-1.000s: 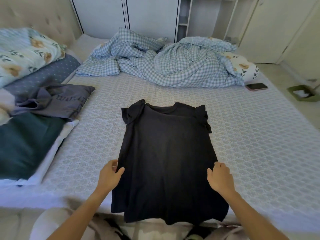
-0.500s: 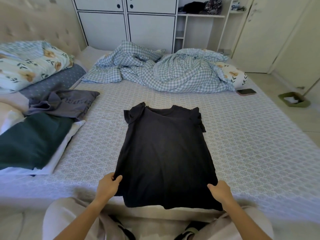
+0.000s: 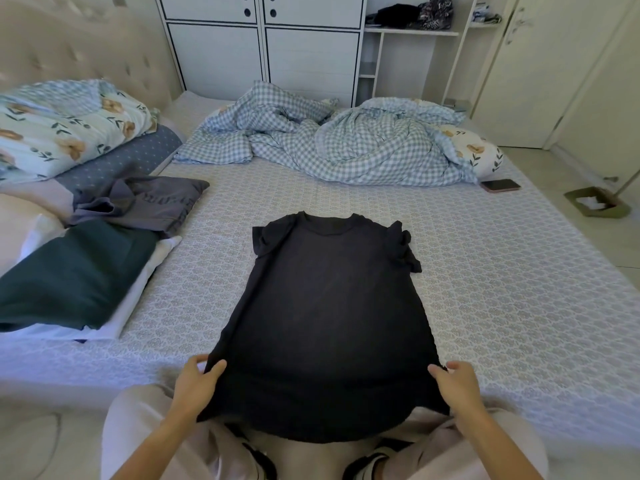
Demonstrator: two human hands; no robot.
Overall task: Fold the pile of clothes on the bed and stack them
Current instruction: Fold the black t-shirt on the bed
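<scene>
phone (image 3: 500, 185) beyond black shirt (image 3: 332, 306); green garment (image 3: 72, 275) lies left.

White cabinets (image 3: 263, 39) w/ black trim line the far wall, open shelves (image 3: 412, 32) to their right, cream door (image 3: 512, 71) beyond, tufted beige headboard (image 3: 69, 53) at left, pale tile floor (image 3: 595, 237) right of the bed (image 3: 502, 289), soft even daylight thru the room.

Left hand (image 3: 194, 386), right hand (image 3: 457, 386), both pinched closed.

Bare forearms, pale beige trousers (image 3: 145, 431)
</scene>
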